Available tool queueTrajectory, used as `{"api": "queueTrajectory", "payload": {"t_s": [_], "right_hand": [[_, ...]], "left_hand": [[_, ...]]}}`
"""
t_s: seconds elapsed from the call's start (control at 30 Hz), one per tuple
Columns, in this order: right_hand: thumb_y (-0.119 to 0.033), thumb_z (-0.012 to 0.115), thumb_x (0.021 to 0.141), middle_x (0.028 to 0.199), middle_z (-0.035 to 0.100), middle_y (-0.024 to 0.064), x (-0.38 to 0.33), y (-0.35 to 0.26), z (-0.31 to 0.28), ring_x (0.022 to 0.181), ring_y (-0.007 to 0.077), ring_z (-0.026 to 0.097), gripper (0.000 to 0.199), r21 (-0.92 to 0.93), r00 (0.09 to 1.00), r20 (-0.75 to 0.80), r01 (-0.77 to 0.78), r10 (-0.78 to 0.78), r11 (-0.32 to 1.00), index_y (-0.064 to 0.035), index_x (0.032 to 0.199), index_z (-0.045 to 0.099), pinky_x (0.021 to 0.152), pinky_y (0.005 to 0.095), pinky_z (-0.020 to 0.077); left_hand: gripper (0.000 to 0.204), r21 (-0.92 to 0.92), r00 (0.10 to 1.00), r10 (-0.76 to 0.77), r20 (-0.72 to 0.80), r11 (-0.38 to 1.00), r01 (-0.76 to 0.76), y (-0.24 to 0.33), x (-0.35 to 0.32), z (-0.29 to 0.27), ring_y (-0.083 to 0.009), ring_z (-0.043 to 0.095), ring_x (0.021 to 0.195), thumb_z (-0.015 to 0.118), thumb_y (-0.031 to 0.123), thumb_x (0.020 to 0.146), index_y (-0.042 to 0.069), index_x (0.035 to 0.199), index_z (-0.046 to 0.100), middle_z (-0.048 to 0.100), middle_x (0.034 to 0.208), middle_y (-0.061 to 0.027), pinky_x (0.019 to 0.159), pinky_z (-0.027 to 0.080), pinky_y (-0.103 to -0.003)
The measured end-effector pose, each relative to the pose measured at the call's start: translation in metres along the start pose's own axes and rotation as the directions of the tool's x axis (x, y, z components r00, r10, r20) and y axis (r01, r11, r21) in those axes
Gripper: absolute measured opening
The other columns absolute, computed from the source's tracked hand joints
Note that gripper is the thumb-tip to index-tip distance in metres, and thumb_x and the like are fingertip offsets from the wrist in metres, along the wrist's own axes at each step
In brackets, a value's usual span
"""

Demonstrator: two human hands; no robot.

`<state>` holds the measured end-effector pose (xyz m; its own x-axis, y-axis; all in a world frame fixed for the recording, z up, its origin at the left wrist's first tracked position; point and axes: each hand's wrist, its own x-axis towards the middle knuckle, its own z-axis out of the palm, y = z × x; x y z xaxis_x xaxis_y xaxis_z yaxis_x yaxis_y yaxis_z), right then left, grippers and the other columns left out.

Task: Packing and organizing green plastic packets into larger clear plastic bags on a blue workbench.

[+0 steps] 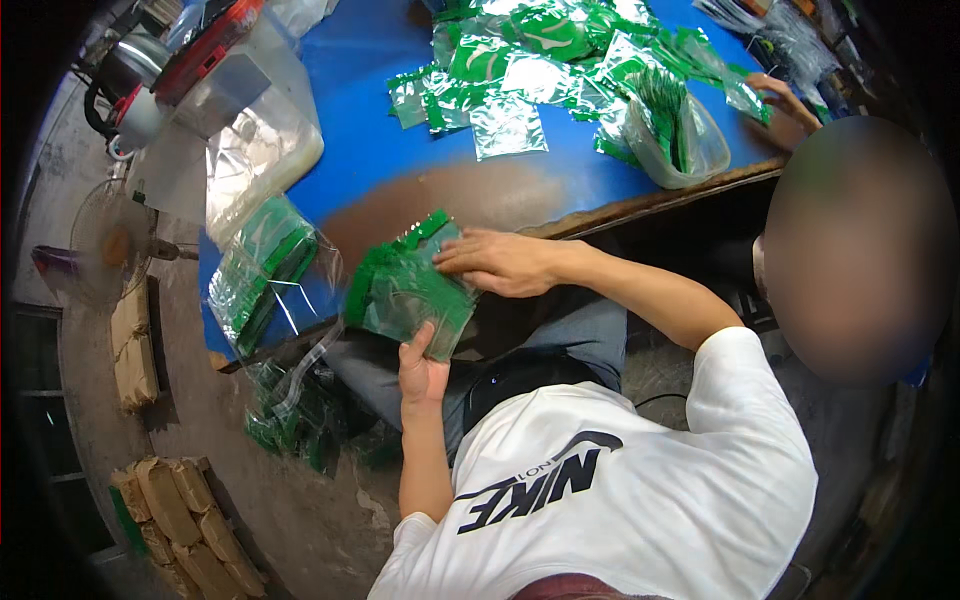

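My left hand (424, 368) is closed on a stack of green and clear plastic bags (408, 290), its thumb over the near edge. The bags are slightly fanned over my lap, by the table's front edge. Across the upper right of the stack lies my right hand (510, 262), fingers stretched out and touching the top bag. Left of the stack, a clear bag packed with more green bags (268, 250) rests on the table corner. Whether my right fingertips pinch a single bag cannot be made out.
The blue table (360, 110) carries a heap of green pouches (530, 70) and a clear tub (705, 155) filled with them. A co-worker's hand (785, 100) touches the heap's right side. A translucent bin (265, 110) stands left. A fan (115, 240) and brown packages (185, 510) are beyond.
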<state>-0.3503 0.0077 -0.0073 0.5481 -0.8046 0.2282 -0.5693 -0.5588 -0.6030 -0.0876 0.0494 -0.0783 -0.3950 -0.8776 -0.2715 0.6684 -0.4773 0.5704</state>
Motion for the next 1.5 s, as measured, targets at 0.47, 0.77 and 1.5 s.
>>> {"api": "queueTrajectory", "payload": {"t_s": [0.47,0.77,1.5], "right_hand": [[-0.044,0.053,0.098,0.115,0.065,0.0259,0.042,0.097,-0.073,0.105,0.0408,0.063,0.052,-0.071,0.632,-0.738,-0.424,0.238,0.903,-0.0044,0.130,0.058,0.093,0.0448,0.0494],[-0.057,0.051,0.095,0.149,0.035,0.0303,0.004,0.045,-0.013,0.139,0.0466,0.031,0.076,-0.320,0.857,-0.376,-0.478,0.353,0.818,0.0078,0.134,0.045,0.115,0.0537,0.0248],[-0.011,0.059,0.085,0.131,0.054,0.0199,0.047,0.075,-0.019,0.123,0.0435,0.049,0.041,-0.459,0.780,-0.620,-0.446,0.082,0.769,-0.0111,0.127,0.060,0.101,0.0571,0.0387]], "left_hand": [[0.052,-0.100,0.997,-0.064,-0.050,0.993,0.059,-0.010,0.004,0.002,-0.0346,0.052,0.128,0.062,0.004,0.091,0.002,0.140,0.044,0.054,0.138,-0.0148,0.111,0.041,-0.058],[0.053,-0.146,0.997,-0.026,-0.073,0.989,0.015,0.005,-0.008,-0.024,-0.0321,0.052,0.129,0.067,0.001,0.083,0.001,0.134,0.052,0.058,0.134,-0.0143,0.113,0.040,-0.047],[0.058,-0.096,0.998,-0.062,-0.012,0.994,0.060,-0.002,-0.012,-0.038,-0.0318,0.053,0.127,0.068,-0.002,0.080,0.003,0.136,0.052,0.058,0.135,-0.0128,0.114,0.039,-0.048]]}}
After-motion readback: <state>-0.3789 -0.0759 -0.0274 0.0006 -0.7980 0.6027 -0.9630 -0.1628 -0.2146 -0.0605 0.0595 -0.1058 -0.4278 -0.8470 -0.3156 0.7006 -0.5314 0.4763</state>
